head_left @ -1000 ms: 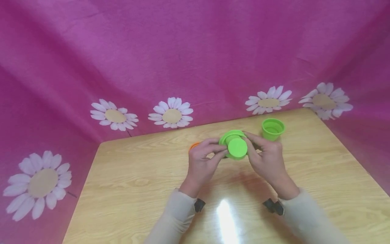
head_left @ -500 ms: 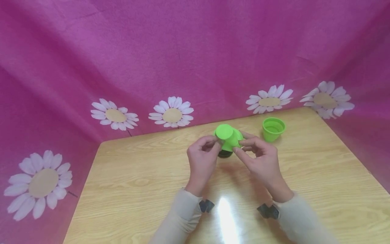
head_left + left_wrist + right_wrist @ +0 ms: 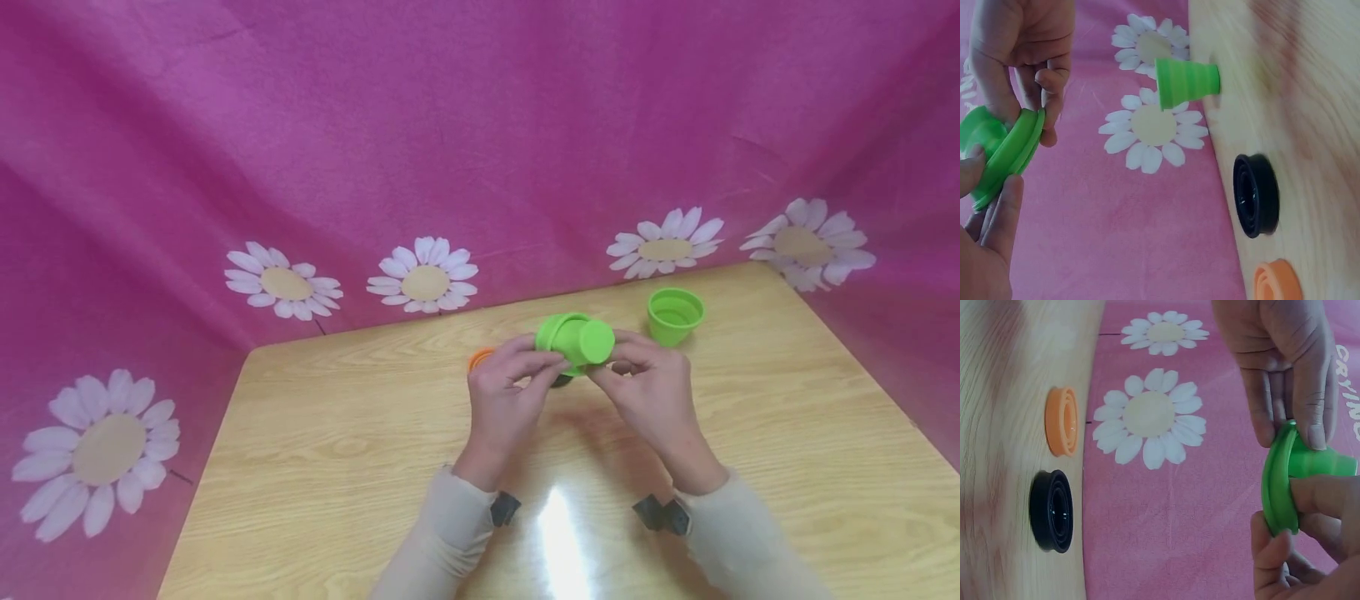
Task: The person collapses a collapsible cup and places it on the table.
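Note:
Both hands hold a bright green collapsible cup [image 3: 581, 340] above the table, its base turned toward the right and the viewer. It is partly folded: a wide rim band [image 3: 1280, 481] surrounds the narrower section that sticks out. My left hand [image 3: 506, 400] pinches the rim side between thumb and fingers. With thumb and fingers my right hand [image 3: 651, 396] grips the other side, near the base. A second green cup [image 3: 675, 318] stands fully extended and upright to the right. The cup's inside is hidden from the head view.
Collapsed flat on the wooden table [image 3: 330, 450] lie a black cup [image 3: 1257, 195] and an orange cup [image 3: 1061, 422]; hands partly cover both in the head view. A pink cloth [image 3: 480, 150] with white flowers rises behind the table and at its sides.
The held cup has been turned about: its base pointed toward the viewer, then up and left, and now right. Both hands have shifted slightly on it. The other green cup has stayed put.

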`<move>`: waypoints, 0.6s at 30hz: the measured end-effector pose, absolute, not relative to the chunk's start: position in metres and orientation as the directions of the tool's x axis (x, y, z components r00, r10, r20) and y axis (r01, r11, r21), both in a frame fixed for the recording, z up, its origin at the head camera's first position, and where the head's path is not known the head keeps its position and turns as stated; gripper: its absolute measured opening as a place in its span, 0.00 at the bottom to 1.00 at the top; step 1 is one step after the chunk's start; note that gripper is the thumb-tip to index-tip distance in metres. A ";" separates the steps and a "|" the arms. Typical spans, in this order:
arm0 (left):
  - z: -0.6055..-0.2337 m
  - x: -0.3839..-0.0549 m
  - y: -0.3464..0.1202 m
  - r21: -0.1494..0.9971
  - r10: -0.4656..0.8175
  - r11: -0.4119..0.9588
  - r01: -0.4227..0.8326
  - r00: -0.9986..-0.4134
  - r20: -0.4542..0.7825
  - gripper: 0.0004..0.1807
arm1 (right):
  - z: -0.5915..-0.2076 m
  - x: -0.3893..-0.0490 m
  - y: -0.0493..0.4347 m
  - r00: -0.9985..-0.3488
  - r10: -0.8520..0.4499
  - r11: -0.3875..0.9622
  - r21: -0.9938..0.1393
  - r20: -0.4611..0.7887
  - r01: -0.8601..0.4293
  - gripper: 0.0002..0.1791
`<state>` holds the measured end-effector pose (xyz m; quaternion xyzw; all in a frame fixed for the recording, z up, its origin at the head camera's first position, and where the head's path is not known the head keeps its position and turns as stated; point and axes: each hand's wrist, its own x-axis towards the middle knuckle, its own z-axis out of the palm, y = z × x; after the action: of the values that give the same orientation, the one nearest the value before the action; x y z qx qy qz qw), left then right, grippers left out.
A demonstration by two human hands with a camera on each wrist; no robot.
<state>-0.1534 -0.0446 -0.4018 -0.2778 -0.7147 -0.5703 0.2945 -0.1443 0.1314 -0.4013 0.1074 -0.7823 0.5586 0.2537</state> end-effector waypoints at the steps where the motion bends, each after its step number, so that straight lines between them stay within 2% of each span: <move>1: -0.402 -0.153 -0.044 0.639 0.074 0.205 0.742 -0.662 0.745 0.05 | -0.401 -0.144 0.132 -0.848 0.113 0.380 -0.811 0.518 -0.445 0.05; 2: -0.402 -0.153 -0.044 0.654 0.076 0.194 0.731 -0.676 0.733 0.05 | -0.401 -0.144 0.132 -0.848 0.114 0.398 -0.806 0.517 -0.438 0.05; 4: -0.402 -0.152 -0.043 0.753 0.045 0.123 0.646 -0.762 0.646 0.05 | -0.401 -0.143 0.133 -0.854 0.108 0.351 -0.823 0.509 -0.446 0.05; 6: -0.402 -0.153 -0.043 0.857 -0.002 0.020 0.514 -0.858 0.514 0.06 | -0.401 -0.142 0.135 -0.865 0.092 0.243 -0.854 0.493 -0.460 0.06; 8: -0.402 -0.155 -0.044 0.920 -0.040 -0.090 0.382 -0.924 0.380 0.06 | -0.402 -0.141 0.135 -0.886 0.083 0.087 -0.889 0.456 -0.450 0.06; 10: -0.401 -0.157 -0.045 0.941 -0.048 -0.153 0.302 -0.953 0.298 0.08 | -0.401 -0.140 0.136 -0.905 0.090 -0.066 -0.904 0.417 -0.423 0.06; 14: -0.401 -0.161 -0.046 0.941 -0.014 -0.260 0.216 -0.975 0.220 0.12 | -0.398 -0.143 0.135 -0.943 0.132 -0.307 -0.892 0.306 -0.333 0.03; 18: -0.399 -0.161 -0.044 0.930 0.008 -0.322 0.175 -0.982 0.188 0.15 | -0.396 -0.147 0.136 -0.982 0.084 -0.467 -0.864 0.169 -0.189 0.10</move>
<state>-0.1607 -0.0445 -0.3994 -0.0788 -0.5798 -0.8093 0.0517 -0.1473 0.1360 -0.3958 0.0515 -0.5099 0.8550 0.0796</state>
